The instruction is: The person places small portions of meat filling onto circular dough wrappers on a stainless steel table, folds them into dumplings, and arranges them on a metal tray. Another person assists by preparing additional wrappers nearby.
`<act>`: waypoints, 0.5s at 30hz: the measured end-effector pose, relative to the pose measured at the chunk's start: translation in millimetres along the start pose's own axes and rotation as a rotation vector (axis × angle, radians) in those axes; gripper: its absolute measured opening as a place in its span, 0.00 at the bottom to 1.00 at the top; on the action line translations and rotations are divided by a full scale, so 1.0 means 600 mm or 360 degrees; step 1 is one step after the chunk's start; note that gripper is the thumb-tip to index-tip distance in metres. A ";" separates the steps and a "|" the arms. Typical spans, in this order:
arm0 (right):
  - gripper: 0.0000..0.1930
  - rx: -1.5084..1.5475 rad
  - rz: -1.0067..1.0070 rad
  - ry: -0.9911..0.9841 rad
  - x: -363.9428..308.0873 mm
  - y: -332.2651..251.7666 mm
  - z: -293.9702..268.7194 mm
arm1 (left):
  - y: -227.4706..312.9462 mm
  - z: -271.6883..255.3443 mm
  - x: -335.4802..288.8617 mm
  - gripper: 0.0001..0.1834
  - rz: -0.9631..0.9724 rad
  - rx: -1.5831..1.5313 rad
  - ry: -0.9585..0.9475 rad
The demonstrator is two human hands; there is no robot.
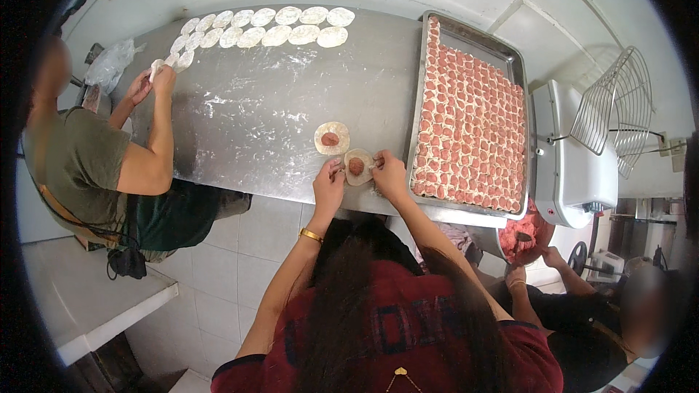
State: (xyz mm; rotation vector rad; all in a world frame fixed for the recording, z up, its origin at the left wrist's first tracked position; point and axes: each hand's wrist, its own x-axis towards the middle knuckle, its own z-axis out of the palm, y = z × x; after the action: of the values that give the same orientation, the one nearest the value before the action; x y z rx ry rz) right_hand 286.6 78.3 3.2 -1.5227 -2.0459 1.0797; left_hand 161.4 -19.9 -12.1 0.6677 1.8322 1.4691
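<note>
A round dumpling wrapper [359, 178] with a ball of reddish-brown meat filling [355, 167] in its middle lies near the front edge of the steel table. My left hand [329, 180] pinches its left rim, and my right hand [391, 174] pinches the right rim. The wrapper is still mostly flat, with the filling exposed. Just beyond it, to the left, a second wrapper [322, 148] lies flat with its own lump of meat [330, 139]; neither hand grips that one.
Right of my hands stands a large metal tray [419, 120] packed with rows of meat-topped dumplings [473, 124]. Bare wrappers [277, 35] line the steel table's [255, 102] far edge, where a person [87, 153] handles one. At right, another person [575, 320] reaches to a bowl of meat [526, 236].
</note>
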 end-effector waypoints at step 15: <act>0.15 0.1093 0.0269 -0.0172 -0.030 0.026 0.025 | 0.001 -0.005 0.013 0.18 0.0137 0.0155 -0.0286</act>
State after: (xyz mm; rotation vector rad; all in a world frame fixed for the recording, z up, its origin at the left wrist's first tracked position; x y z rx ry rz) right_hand 292.8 58.5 -15.7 -1.2937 -1.3808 1.7298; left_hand 154.2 -16.0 -12.8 0.9064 1.7630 1.3338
